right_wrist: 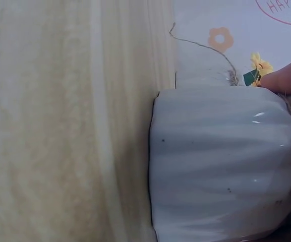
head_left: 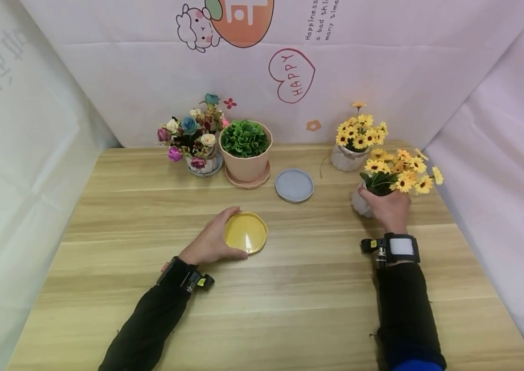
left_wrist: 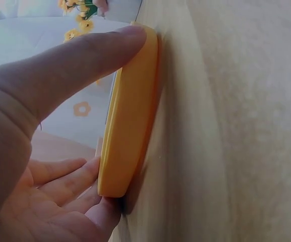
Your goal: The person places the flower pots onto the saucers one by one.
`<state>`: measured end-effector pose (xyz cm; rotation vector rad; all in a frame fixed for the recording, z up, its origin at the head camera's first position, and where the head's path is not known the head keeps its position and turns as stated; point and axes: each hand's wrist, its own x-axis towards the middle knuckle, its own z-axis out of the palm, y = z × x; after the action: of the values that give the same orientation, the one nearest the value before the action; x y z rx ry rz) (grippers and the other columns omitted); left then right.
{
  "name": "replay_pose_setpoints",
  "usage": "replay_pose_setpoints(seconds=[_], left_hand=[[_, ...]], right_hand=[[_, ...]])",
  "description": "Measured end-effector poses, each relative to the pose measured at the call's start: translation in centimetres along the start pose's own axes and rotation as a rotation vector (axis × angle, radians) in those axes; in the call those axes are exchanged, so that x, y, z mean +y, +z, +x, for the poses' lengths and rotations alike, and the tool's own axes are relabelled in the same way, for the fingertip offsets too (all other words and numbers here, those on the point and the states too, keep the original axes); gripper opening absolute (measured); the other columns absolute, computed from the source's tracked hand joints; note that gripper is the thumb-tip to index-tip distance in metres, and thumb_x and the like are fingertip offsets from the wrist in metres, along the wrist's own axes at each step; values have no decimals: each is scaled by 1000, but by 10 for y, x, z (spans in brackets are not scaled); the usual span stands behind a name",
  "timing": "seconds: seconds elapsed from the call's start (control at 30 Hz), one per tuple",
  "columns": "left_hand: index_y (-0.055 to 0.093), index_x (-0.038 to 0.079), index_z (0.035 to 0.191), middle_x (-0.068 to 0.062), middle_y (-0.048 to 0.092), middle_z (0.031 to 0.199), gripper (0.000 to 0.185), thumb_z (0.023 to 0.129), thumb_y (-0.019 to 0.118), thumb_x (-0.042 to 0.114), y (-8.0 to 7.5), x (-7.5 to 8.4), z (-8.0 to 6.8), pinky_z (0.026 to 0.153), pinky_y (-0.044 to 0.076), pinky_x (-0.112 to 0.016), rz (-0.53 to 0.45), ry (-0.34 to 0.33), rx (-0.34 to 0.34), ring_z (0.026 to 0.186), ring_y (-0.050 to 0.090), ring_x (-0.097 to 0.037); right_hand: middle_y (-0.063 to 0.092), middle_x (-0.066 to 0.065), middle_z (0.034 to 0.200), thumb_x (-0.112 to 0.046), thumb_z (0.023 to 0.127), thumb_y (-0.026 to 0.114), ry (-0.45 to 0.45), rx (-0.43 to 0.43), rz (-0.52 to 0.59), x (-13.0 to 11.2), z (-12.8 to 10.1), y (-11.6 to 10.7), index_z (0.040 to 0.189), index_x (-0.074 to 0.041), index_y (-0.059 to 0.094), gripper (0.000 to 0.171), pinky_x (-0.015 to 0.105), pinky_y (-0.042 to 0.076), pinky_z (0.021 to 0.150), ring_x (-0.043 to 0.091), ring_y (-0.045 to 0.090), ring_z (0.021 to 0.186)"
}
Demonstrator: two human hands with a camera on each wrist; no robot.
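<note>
My left hand (head_left: 208, 242) spans a round yellow saucer (head_left: 246, 233), thumb on the near edge and fingers on the far edge. In the left wrist view the saucer (left_wrist: 130, 111) lies at the wooden surface between thumb and fingers. On the right, my right hand (head_left: 390, 208) grips the upper part of a white ribbed flowerpot (head_left: 360, 204) holding yellow daisy-like flowers (head_left: 406, 174). Twine circles the upper part of this pot (right_wrist: 226, 161) in the right wrist view, and its base is at the tabletop.
Along the back stand a pot of mixed roses (head_left: 190, 131), a pink pot (head_left: 247, 167) with a green plant, and another pot (head_left: 348, 158) of yellow flowers. A grey-blue saucer (head_left: 294, 185) lies on the wooden table (head_left: 299, 309). White cloth (head_left: 141, 93) rises behind.
</note>
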<state>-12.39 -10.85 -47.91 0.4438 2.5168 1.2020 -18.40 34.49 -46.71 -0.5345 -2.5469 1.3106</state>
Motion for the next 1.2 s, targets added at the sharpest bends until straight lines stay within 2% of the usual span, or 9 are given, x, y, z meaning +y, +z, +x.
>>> replay_pose_setpoints(seconds=[0.27,0.67,1.2], left_hand=[[31,14,164,-11,40,168,121,67,101,33,1,0,-1,129,31,-59,-5,2,3,155,37,-36],[30,11,164,-12,40,168,121,68,100,33,0,-1,-1,130,30,-58,-1,9,5,155,38,-36],[31,10,164,-12,40,168,122,67,101,34,0,0,1,130,30,-57,27,22,10,156,37,-36]], right_hand=[[54,26,153,-57,84,82,13,-64,-59,-8,-4,4,158,0,37,104,58,46,117,41,54,139],[47,26,160,-48,85,86,-67,-115,-14,-18,-13,15,163,-4,30,106,61,41,121,42,47,146],[47,23,161,-37,83,89,-164,-154,31,-24,-20,26,164,-9,30,104,59,40,123,41,46,148]])
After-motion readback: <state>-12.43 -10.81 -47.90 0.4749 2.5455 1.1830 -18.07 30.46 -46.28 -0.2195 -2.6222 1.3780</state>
